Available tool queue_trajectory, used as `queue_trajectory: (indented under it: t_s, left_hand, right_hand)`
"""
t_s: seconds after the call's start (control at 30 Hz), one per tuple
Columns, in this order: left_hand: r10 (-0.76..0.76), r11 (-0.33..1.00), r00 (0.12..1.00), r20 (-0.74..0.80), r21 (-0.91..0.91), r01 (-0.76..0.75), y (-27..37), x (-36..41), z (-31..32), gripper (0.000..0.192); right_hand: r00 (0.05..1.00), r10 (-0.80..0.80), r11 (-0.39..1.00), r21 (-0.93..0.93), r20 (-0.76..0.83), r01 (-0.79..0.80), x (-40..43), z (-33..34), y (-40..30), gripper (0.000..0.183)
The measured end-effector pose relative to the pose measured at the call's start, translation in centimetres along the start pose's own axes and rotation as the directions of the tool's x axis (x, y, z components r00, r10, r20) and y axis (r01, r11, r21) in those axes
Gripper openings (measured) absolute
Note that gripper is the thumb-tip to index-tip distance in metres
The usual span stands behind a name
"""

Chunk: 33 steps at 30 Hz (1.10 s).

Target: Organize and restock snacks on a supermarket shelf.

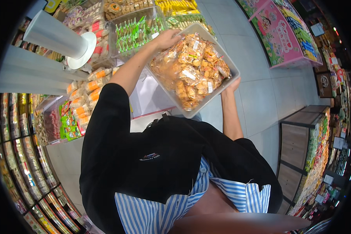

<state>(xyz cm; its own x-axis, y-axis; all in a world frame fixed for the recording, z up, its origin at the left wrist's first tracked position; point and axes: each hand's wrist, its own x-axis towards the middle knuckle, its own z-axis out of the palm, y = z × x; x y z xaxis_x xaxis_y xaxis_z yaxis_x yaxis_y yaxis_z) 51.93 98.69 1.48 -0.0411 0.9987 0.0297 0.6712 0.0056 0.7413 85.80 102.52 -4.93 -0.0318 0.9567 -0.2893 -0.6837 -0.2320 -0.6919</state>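
A grey plastic bin (193,113) is held tilted in front of my chest. It is filled with clear-wrapped packs of golden-brown biscuits or crackers (190,70), some bearing white labels. My left hand (167,39) grips the bin at its far left edge, fingers by the rim. At the right side, my right hand (233,84) holds the bin from outside, with its fingers partly hidden by the wall. Below and left of the bin lies a bare white display surface (147,95) with a reddish front edge.
Clear bins of green-wrapped snacks (139,33) and yellow packets (175,5) stand ahead. Orange-labelled packs (90,90) pile up at left, beside a grey column (55,35). A pink display stand (278,32) and a wooden shelf unit (295,146) line the right; stocked shelves (23,152) rise at left.
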Motion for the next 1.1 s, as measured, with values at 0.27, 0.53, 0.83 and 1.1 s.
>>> queue_trajectory:
  t_s: [0.27, 0.53, 0.83, 1.1]
  left_hand:
    - [-0.022, 1.0, 0.991, 0.134, 0.012, 0.02, -1.1, 3.0, 4.1, 0.04]
    - [-0.078, 0.988, 0.99, 0.121, 0.145, 0.06, -1.7, 2.6, 4.5, 0.059]
    - [-0.053, 0.989, 0.984, 0.171, 0.143, 0.029, -1.3, 3.4, 4.3, 0.056]
    - [-0.042, 0.988, 0.987, 0.152, 0.153, 0.019, -2.2, 3.4, 5.1, 0.052]
  right_hand:
    - [0.987, -0.05, 0.989, -0.149, -0.152, 0.027, -4.1, -5.6, 0.9, 0.047]
    - [0.986, 0.164, 0.915, -0.377, 0.019, -0.145, -6.1, -7.5, -2.9, 0.045]
    - [0.814, 0.577, 0.68, -0.59, 0.065, -0.435, 1.2, -6.5, -5.5, 0.049]
    - [0.767, 0.603, 0.677, -0.649, 0.219, -0.347, 5.2, 5.5, -2.8, 0.054]
